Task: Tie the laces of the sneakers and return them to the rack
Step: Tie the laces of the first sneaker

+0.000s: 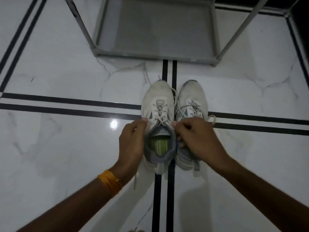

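- Two white sneakers sit side by side on the floor (66, 67), toes pointing at the rack, touching or nearly so.
- The left sneaker (158, 104) is the one being worked on: its laces (160, 111) run criss-cross up the tongue and come loose at the top (green insole showing inside the grey collar).
- Left hand (132, 141) is curled on the collar's left side, fingertips pinched at a lace end. Orange bangle (109, 181) on that wrist.
- Right hand (197, 139) is closed on the other lace, and it covers the back half of the right sneaker (190, 97), whose laces lie slack.
- One loose lace trails along the floor under the left wrist.
- The grey rack (155, 52) stands just past the toes; bottom shelf holds nothing I can see.
- Black double stripes cross the white marble tiles under the shoes.
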The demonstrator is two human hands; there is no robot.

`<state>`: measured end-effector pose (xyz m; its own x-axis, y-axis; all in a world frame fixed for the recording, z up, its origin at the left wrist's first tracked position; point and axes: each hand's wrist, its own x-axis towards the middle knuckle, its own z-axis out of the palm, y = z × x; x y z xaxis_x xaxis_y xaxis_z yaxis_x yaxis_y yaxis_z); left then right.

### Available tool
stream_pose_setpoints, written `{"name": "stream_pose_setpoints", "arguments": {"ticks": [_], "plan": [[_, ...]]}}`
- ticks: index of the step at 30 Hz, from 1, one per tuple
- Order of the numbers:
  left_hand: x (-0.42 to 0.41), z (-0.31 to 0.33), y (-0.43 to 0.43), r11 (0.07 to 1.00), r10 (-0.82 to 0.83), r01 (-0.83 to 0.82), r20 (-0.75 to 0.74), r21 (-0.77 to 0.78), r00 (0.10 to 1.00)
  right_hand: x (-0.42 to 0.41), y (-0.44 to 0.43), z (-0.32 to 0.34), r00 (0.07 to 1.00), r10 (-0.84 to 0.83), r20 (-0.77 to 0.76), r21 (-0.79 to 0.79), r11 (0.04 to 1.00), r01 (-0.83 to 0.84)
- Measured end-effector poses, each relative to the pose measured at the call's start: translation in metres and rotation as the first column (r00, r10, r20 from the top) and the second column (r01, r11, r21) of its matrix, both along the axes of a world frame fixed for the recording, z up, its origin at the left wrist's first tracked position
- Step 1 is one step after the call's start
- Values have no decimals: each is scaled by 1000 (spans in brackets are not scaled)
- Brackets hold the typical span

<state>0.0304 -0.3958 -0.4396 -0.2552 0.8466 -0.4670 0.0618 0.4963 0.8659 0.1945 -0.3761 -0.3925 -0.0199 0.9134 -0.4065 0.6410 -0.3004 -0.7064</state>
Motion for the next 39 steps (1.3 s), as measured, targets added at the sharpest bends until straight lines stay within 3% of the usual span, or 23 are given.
{"name": "stream_pose_setpoints", "arguments": {"ticks": [5,10,15,19,23,27,32,34,37,39], "plan": [[11,6,16,995,76,-82,116,51,990,-12,19,-6,978,-127,-167,5,992,130],[10,2,23,994,83,-94,158,63,984,-26,23,-16,951,-176,-256,-123,981,149],[17,5,19,975,201,-219,263,39,944,-37,13,-16,737,-488,-468,-301,872,387],[9,14,23,933,344,-354,473,-73,811,-35,11,-16,561,-610,-560,-361,788,498],[-8,16,24,923,377,-338,591,-182,713,-28,9,-24,516,-656,-551,-357,744,565],[-4,15,22,895,438,-391,596,-216,673,-26,10,-29,397,-703,-590,-441,693,570],[1,14,24,876,470,-424,606,-230,642,-24,14,-27,337,-732,-592,-487,659,573],[3,16,22,906,401,-394,611,-155,682,-21,12,-25,410,-684,-603,-420,710,566],[6,21,23,971,136,-207,436,119,890,-18,9,-25,697,-455,-554,-153,879,452],[10,29,28,959,-56,-29,286,283,957,-18,10,-22,853,-243,-462,6,961,277]]}}
